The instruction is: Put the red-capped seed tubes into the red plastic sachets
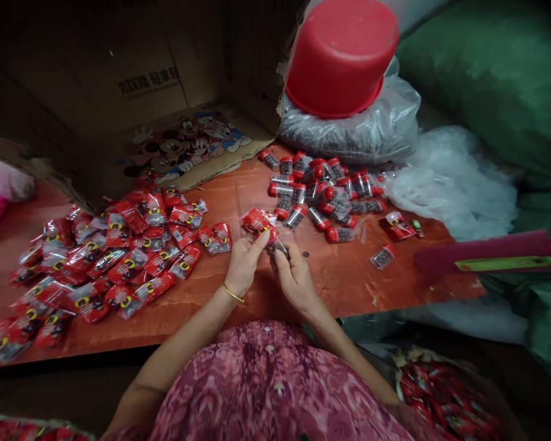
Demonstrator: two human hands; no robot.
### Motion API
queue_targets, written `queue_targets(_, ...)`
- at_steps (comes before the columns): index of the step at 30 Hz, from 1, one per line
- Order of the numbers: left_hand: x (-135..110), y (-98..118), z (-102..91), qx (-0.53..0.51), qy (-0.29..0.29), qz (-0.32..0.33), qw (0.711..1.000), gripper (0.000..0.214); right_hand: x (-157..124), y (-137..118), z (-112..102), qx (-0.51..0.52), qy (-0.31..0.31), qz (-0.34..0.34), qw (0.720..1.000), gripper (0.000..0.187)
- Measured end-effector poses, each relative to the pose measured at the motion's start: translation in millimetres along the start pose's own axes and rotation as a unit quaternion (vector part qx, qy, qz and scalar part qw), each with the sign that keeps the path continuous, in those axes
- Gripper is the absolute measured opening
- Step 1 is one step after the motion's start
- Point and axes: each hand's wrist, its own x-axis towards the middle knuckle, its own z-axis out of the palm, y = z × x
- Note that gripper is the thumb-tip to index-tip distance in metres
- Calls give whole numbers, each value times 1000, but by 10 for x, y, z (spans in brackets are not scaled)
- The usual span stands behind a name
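Note:
My left hand (244,268) is closed on a red printed plastic packet (257,220), its thumb pressed on the packet's lower part. My right hand (297,278) pinches a small clear tube with dark contents (278,246) right against the packet. Whether the tube is inside the packet's mouth or only touching it, I cannot tell. Left of my hands lies a heap of filled red packets (128,266). Beyond them, to the right, is a pile of small clear tubes with red caps (321,184), dark bits inside.
A large open cardboard box (197,73) stands at the back left of the red table (257,312). At the back right a red tub (344,55) sits upside down on a plastic bag (349,135). A blurred purple object (491,257) juts in from the right.

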Motion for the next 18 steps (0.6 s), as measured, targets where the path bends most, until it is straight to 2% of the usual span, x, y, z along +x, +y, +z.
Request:
queue_targets(2,2,37,8,5,16,6,1000,29,-6,-17,17,-10,-12,-13,1000,19)
queue_targets(5,-12,74,41,11,28,-25,999,29,-21,1,49,27,-13,-1,1000,19)
queue_targets(10,-47,81,67,3,-6,-114,993,31,22,40,47,171,-44,74,982,25)
queue_targets(12,-40,82,53,11,-19,-128,991,30,33,43,39,207,-44,100,972,29)
queue_targets(16,-32,72,35,-5,0,-97,995,28,14,29,49,147,21,94,984,27)
queue_targets(18,-53,55,37,-13,4,-99,995,30,8,19,71,122,32,88,988,26)
